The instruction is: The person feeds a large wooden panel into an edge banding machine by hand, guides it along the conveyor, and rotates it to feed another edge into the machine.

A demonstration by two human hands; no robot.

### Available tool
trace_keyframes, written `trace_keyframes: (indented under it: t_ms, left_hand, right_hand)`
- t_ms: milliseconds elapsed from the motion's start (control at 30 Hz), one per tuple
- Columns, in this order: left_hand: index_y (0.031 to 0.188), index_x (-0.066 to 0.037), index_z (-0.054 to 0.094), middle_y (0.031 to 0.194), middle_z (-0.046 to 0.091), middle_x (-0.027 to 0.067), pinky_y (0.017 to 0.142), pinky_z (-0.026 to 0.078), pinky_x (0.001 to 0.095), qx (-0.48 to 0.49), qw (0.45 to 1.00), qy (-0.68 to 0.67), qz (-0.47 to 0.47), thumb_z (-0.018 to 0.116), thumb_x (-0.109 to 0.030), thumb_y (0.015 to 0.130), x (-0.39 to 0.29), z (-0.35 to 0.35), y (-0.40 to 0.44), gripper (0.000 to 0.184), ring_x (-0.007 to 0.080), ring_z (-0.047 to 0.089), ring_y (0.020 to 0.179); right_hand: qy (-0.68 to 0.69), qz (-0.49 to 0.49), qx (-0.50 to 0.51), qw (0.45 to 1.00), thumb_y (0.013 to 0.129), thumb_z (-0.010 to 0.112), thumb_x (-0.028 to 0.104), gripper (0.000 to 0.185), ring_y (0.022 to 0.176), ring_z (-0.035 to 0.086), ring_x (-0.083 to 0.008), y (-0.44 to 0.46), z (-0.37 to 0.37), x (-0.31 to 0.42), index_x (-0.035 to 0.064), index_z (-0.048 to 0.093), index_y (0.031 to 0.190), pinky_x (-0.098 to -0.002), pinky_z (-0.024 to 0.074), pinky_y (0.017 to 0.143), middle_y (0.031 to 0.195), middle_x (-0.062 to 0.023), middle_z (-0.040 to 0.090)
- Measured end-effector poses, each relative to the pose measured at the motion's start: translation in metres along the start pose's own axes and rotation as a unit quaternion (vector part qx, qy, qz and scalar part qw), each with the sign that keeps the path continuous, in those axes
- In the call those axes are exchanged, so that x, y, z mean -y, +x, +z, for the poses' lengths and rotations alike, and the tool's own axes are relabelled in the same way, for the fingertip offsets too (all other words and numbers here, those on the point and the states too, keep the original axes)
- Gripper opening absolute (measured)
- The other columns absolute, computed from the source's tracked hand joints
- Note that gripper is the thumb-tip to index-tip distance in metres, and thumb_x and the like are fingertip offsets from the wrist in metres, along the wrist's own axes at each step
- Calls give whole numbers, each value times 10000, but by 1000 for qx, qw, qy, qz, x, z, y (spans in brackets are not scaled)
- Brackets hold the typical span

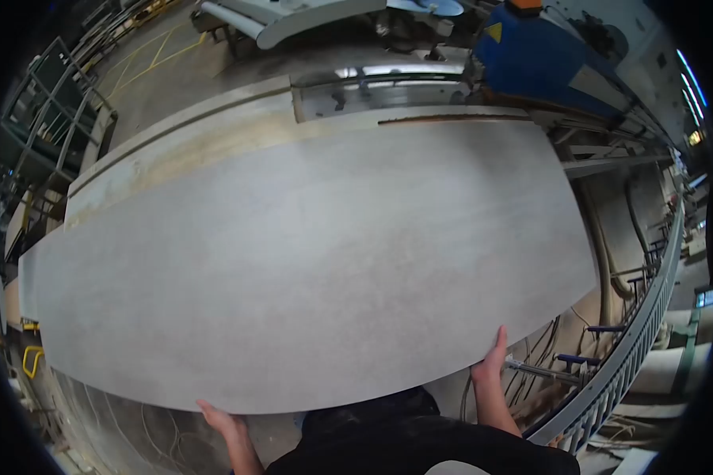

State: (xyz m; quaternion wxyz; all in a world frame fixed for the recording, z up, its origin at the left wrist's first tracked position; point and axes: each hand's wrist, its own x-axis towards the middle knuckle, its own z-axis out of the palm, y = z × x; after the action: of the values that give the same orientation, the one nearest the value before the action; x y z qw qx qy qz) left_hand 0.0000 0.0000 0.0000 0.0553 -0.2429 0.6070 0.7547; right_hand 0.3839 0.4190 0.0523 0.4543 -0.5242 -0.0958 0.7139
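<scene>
Panel (317, 237), long and grey, lay broad face up before you, its near edge at your waist and its far side over the worn, pale tabletop (202, 146). How much weight that tabletop bore was hidden from you, so a hard pull could have dropped the far side, if it was resting there.

Its left end reached well beyond your left hand (228, 426), and that long overhang, I judge, could have made the sheet sag or twist.

Off your right side, the curved metal rail (646, 328) ran near the right corner; a careless swing could have chipped that corner against it. The blue-handled clamps (578, 359) stood close by too, ready to catch the edge.

You had the fingers of both hands grasping the near edge, thumbs up, the rest largely out of sight underneath. Your right hand (489, 368) was toward the right corner; uneven lifting could have slid the edge from either grip or pinched what was beneath.

Smallest of all, the loose cables (537, 342) below could have snagged the underside.
</scene>
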Motion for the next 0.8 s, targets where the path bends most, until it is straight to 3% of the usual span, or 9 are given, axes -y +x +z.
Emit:
trace_keyframes:
  t_ms: [100, 233, 300, 467, 533, 633, 700, 733, 800]
  left_hand:
    - [1404, 4, 402, 1391, 512, 144, 947, 518, 457, 35, 998, -2, -61, 340, -494, 1038, -19, 0, 45, 621, 324, 563, 1202]
    - [1400, -52, 411, 1304, 574, 119, 802, 567, 422, 7, 996, 23, -84, 377, -512, 1023, -59, -25, 61, 596, 308, 633, 1074]
    - [1417, -95, 402, 1323, 561, 107, 757, 555, 387, 66, 984, 93, -134, 430, -539, 998, -79, -33, 69, 611, 301, 634, 1064]
    - [1431, -98, 394, 1343, 542, 122, 866, 522, 410, 133, 959, 62, -244, 484, -517, 982, -120, -67, 127, 621, 288, 572, 1154]
    - [1438, -74, 388, 1410, 483, 110, 969, 482, 493, 80, 992, -74, -67, 474, -556, 968, -116, -96, 197, 679, 313, 511, 1242]
    - [1440, -32, 386, 1446, 459, 126, 1030, 448, 506, 14, 992, -122, -41, 420, -541, 994, -143, -110, 276, 678, 346, 471, 1289]
    - [1436, -4, 396, 1460, 451, 142, 1060, 425, 514, 8, 977, -188, -100, 365, -513, 1019, -159, -106, 293, 659, 370, 470, 1291]
    - [1413, 75, 382, 1443, 455, 197, 1080, 411, 497, 10, 984, -170, -46, 374, -467, 1031, -157, -102, 292, 664, 380, 481, 1279]
    - [1412, 62, 399, 1469, 423, 200, 1088, 401, 487, -2, 983, -175, -48, 382, -439, 1031, -153, -99, 297, 630, 379, 456, 1305]
  right_hand:
    - [-11, -91, -59, 994, 960, 522, 464, 598, 1238, 526, -305, -1, 20, -36, 68, 448, 1401, -446, 405, 1068, 1375, -101, 535]
    - [-2, -86, -66, 994, 966, 515, 460, 574, 1210, 546, -305, -30, 21, -72, 67, 479, 1383, -444, 428, 1044, 1352, -97, 554]
    - [15, -99, -49, 994, 966, 514, 466, 577, 1206, 548, -306, -37, 33, -90, 65, 484, 1380, -444, 432, 1039, 1350, -96, 555]
    - [43, -154, -50, 986, 976, 493, 471, 587, 1216, 544, -312, -62, 55, -143, 44, 477, 1378, -444, 432, 1039, 1361, -107, 549]
    - [44, -179, -56, 981, 981, 482, 469, 585, 1210, 550, -312, -72, 65, -164, 32, 480, 1370, -444, 438, 1032, 1359, -116, 550]
    - [59, -212, -59, 974, 988, 475, 456, 576, 1189, 565, -314, -73, 60, -196, 8, 482, 1350, -446, 454, 1012, 1339, -133, 558]
    - [87, -235, -55, 966, 990, 480, 443, 567, 1175, 574, -315, -68, 58, -207, -6, 481, 1338, -448, 464, 999, 1322, -140, 565]
    - [71, -242, -87, 964, 988, 495, 433, 565, 1161, 581, -314, -69, 61, -211, -17, 475, 1329, -447, 471, 988, 1303, -145, 572]
    - [66, -262, -127, 954, 985, 510, 423, 564, 1147, 588, -313, -71, 64, -210, -29, 469, 1320, -446, 478, 977, 1284, -149, 580]
